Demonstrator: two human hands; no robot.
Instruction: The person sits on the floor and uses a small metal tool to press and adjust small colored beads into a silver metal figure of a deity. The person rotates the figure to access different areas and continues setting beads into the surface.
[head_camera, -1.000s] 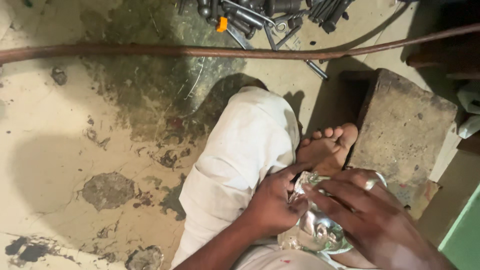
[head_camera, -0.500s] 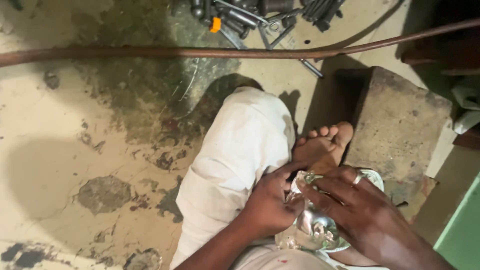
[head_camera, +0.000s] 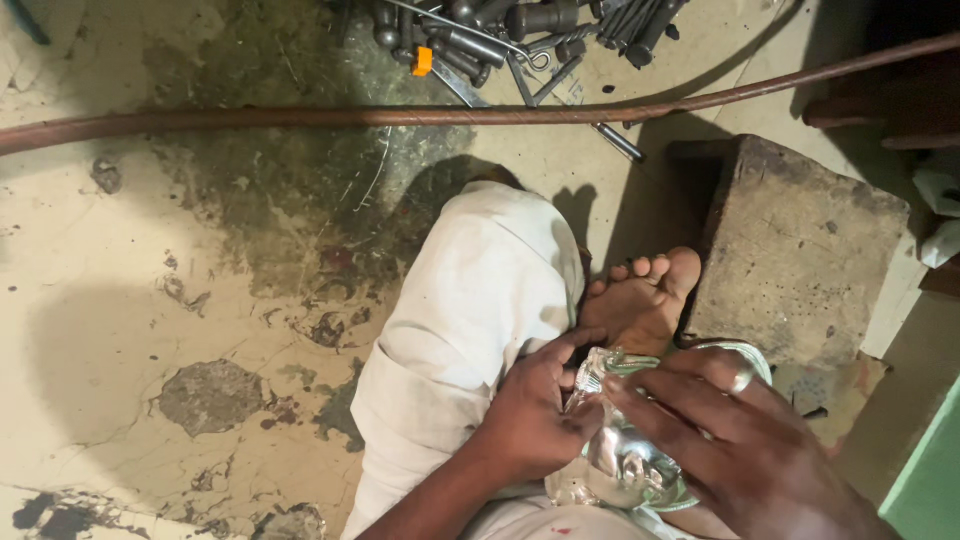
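Observation:
I sit on the floor with a knee in white cloth (head_camera: 470, 320) bent and a bare foot (head_camera: 645, 300) tucked under. A shiny, embossed silver-coloured metal piece (head_camera: 620, 460) rests on my lap near the foot. My left hand (head_camera: 535, 415) grips its left edge with thumb and fingers. My right hand (head_camera: 740, 450) lies over its right side, fingers spread and pressing on the top; a ring shows on one finger. Much of the piece is hidden under both hands.
A long rusty metal rod (head_camera: 400, 117) crosses the stained concrete floor (head_camera: 150, 330). A heap of dark metal tools and punches (head_camera: 520, 30) lies at the top. A worn wooden block (head_camera: 800, 250) stands right of the foot. A green edge (head_camera: 930, 470) is at lower right.
The view has drifted slightly; both hands stay on the metal piece, with the right fingers shifting a little over its top.

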